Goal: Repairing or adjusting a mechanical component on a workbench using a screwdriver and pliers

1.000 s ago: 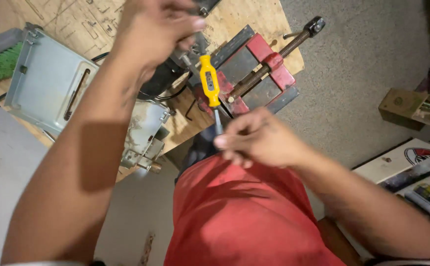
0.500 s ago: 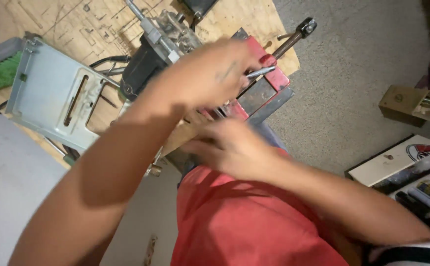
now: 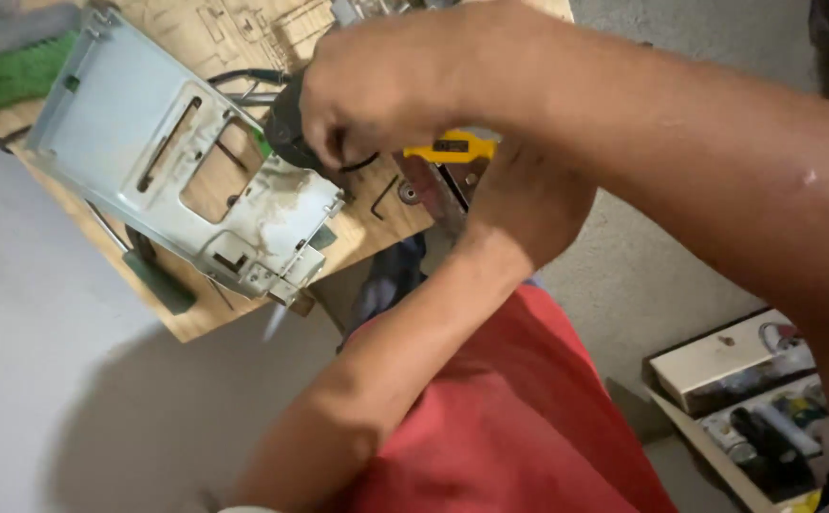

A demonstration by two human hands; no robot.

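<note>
My right hand (image 3: 386, 85) reaches in from the upper right, its fingers curled around a dark round tool part (image 3: 282, 123) with a black cable. This part sits against a scuffed grey metal base plate (image 3: 177, 161) lying on a wooden board (image 3: 357, 233). My left arm comes up from below, and my left hand (image 3: 514, 190) is mostly hidden under my right forearm. A yellow screwdriver handle (image 3: 452, 147) shows right beside it, but the grip cannot be seen. A small black hex key (image 3: 383, 197) lies on the board under my right hand.
A green item (image 3: 16, 71) lies at the top left. An open box (image 3: 728, 366) and a tray of small tools (image 3: 766, 437) stand on the grey floor at the lower right. My red clothing (image 3: 509, 427) fills the bottom centre.
The view has shifted closer to the board. My right arm has crossed over my left and taken hold of the dark part. The red vise is now almost wholly hidden.
</note>
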